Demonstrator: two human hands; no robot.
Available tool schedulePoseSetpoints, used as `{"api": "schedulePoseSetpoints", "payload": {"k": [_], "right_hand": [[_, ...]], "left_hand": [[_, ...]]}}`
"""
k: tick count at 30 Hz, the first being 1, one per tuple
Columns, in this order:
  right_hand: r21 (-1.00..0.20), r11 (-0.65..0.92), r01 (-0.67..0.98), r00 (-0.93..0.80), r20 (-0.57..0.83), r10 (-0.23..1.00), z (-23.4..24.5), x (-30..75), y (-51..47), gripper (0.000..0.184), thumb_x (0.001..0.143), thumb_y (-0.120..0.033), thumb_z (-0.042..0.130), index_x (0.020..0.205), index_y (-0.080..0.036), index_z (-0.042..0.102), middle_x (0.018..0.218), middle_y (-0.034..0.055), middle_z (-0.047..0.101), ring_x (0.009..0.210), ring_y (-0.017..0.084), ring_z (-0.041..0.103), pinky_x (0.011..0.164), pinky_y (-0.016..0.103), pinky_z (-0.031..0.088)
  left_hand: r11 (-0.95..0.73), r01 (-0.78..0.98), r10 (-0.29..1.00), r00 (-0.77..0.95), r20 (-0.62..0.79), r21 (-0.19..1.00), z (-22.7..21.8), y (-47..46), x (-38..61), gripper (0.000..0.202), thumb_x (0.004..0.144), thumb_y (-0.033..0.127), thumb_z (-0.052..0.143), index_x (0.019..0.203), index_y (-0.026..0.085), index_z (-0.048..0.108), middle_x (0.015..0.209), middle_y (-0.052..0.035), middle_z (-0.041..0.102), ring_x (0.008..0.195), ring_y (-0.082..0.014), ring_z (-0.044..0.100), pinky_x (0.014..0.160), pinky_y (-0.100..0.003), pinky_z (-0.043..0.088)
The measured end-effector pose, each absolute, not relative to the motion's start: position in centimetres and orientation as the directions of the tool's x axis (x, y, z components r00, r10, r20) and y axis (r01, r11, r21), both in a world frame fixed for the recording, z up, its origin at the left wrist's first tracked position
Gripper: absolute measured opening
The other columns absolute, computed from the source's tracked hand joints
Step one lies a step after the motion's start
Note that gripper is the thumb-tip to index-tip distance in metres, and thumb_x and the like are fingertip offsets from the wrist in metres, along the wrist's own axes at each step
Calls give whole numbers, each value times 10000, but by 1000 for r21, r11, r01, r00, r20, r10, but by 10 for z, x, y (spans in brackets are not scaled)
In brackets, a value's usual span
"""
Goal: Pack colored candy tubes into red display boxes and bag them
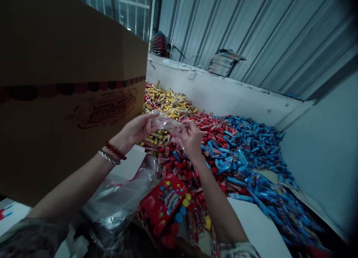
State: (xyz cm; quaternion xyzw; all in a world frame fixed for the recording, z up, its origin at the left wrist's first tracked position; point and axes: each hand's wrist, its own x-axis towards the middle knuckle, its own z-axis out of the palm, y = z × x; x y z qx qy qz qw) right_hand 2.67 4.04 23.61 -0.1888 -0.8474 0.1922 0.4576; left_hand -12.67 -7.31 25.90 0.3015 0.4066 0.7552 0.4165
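My left hand (140, 128) and my right hand (191, 138) pinch a small clear plastic bag (168, 123) between them, above the loose wrapped sweets. A red beaded bracelet (115, 150) and a silver bangle (108, 158) circle my left wrist. Below my hands lie a yellow sweet pile (165, 103), a red sweet pile (212, 133) and a blue sweet pile (251, 146). A red printed candy package (162, 202) and a crumpled clear plastic sheet (120, 202) lie under my forearms.
A large brown cardboard box (69, 64) blocks the left side close to my left arm. A white low wall (220, 90) borders the sweets at the back, and a corrugated metal wall (251, 26) rises behind it. Stacked packets (223, 62) stand on the ledge.
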Motion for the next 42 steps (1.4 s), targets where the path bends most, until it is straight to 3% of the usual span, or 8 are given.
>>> {"api": "schedulePoseSetpoints", "payload": {"k": [3,9,12,16,23,27,36,42], "right_hand": [[-802,591,-81,-548,531,646,245,30,68,370,836,-528,504,704,-184,544,506,-42,498,424,104,439,470,227,388],[-962,192,-196,-622,273,734,250,40,70,525,552,-656,713,587,-199,457,441,-92,384,369,57,298,369,204,239],[-975,120,-186,-665,215,716,247,42,62,549,529,-671,729,577,-193,462,465,-80,408,396,55,328,395,199,261],[-970,209,-125,-695,236,679,243,55,66,585,623,-703,656,511,-190,400,450,-74,345,394,46,256,389,203,200],[-791,612,16,-873,287,394,237,94,93,359,709,-490,718,903,-197,645,856,17,654,762,147,605,660,240,469],[-682,731,-17,-858,385,339,243,103,86,774,712,-462,734,1381,-289,385,1412,78,435,1257,230,450,952,362,440],[-621,783,-32,-579,650,493,239,76,60,214,760,-371,698,758,-192,580,694,-14,576,607,133,551,582,269,456],[-171,969,181,-695,674,249,243,124,33,62,832,-225,583,774,-204,587,742,11,580,686,162,535,667,297,431]], "left_hand": [[-478,-261,789,-547,279,839,258,-87,-133,274,837,365,562,981,132,566,994,-127,664,913,-214,656,780,-332,540],[-492,496,558,-451,697,715,233,-96,-121,593,707,358,735,1230,208,499,1303,-94,519,1227,-238,465,1035,-353,366],[-345,585,675,-389,627,734,227,-80,-118,885,620,367,786,1376,207,355,1307,-128,489,1092,-240,531,880,-338,453],[-213,559,938,-112,328,801,227,-60,-132,385,768,395,614,1040,123,601,714,-9,571,582,-99,482,525,-201,353],[-260,586,912,-111,394,767,263,-64,-134,331,879,411,455,771,126,584,719,-14,563,650,-101,492,591,-204,366],[-155,747,872,-204,445,646,271,-55,-110,288,919,318,412,714,137,502,578,22,459,528,-82,393,532,-221,303],[-223,925,848,28,529,308,274,-83,-68,274,799,147,568,1056,109,481,821,-22,558,712,-113,527,641,-231,378],[-53,999,880,40,474,13,246,-91,-98,271,829,76,439,1061,147,560,903,-58,564,849,-166,555,741,-280,410]]}}
